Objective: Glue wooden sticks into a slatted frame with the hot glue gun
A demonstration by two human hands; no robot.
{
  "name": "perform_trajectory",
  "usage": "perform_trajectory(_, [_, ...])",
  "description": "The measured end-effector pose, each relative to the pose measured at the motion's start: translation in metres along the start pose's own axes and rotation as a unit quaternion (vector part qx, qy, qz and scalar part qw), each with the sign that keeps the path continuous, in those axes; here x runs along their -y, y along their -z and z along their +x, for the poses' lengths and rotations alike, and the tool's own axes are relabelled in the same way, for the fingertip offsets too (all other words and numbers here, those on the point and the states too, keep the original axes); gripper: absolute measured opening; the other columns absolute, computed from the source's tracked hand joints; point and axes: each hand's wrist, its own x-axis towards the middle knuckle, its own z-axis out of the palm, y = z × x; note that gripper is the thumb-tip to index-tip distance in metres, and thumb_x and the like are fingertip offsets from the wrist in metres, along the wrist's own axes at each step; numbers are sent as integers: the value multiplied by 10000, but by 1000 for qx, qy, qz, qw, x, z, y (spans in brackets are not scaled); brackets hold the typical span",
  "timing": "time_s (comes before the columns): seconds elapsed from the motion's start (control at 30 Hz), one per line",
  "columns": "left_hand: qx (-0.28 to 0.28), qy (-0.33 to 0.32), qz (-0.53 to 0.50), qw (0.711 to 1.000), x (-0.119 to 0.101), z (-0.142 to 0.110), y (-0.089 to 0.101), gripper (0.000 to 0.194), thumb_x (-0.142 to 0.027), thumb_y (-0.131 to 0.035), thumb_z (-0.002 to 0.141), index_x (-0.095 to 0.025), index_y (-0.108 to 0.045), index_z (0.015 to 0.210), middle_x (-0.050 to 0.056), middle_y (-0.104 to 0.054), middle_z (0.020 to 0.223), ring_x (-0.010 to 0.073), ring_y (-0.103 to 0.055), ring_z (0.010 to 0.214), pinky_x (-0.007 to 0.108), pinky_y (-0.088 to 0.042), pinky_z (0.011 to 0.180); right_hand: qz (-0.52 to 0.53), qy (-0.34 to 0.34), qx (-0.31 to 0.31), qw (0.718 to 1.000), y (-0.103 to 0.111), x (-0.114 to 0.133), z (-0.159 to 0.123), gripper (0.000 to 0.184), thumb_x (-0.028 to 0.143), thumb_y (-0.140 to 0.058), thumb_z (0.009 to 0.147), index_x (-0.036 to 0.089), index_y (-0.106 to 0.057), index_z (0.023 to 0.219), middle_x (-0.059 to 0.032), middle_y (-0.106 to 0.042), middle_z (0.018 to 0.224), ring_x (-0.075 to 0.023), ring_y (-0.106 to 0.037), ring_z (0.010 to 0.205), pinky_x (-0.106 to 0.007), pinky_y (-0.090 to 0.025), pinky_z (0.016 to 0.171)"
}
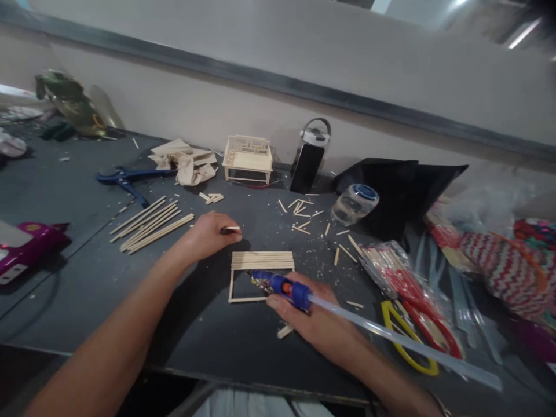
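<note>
L hand (214,233) is up over the dark tabletop (191,324), just beyond the far L corner of a small wooden-stick frame (231,286); its fingers are pinched narrow on a small item (230,230), dark w/ a pale edge, too tiny to ID. R hand (313,310) is wrapped round a blue hot-glue gun (278,284), a long translucent glue stick (391,333) poking out its back end toward the R forearm. Frame lies flat on the table btwn the hands, slats (262,260) packed side by side along its far part, near part open; gun's nozzle is over that open part, can't tell if touching. L of the L hand: a row of long thin sticks (150,227), then blue-handled pliers (124,178) & crumpled brown paper (186,162). Mini wooden bench (247,162) stands nr the wall, w/ a loop-handled bottle (315,136) to its R. Short offcuts (299,207) are scattered nr a clear blue-lidded jar (354,205), tipped over.
</note>
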Motion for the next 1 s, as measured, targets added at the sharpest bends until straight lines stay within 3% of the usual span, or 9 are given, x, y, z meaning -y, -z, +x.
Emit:
perform_trajectory(0.23, [50,-2,-2,999,-2,1,-8,166,-287,-592,775,-185,-724,785,13,-724,788,154,-623,768,226,-407,716,-39,-2,23,999,-14,8,13,232,433,-549,847,232,-579,737,16,-632,671,-148,-575,612,-230,-399,565])
perform_trajectory(0.43, [17,47,22,999,-1,2,-1,189,-266,-552,791,-181,-716,754,23,-695,715,157,-604,681,235,-367,596,-37,6,42,998,-19,4,17,249,444,-519,868,239,-594,746,1,-672,735,-170,-614,685,-240,-429,594])
perform_trajectory(1.0, [1,54,81,995,-3,1,-5,181,-282,-558,817,-201,-699,736,42,-708,771,202,-600,774,278,-343,641,-29,24,21,999,-24,0,21,189,403,-546,866,253,-631,790,1,-707,785,-183,-645,751,-253,-462,675])
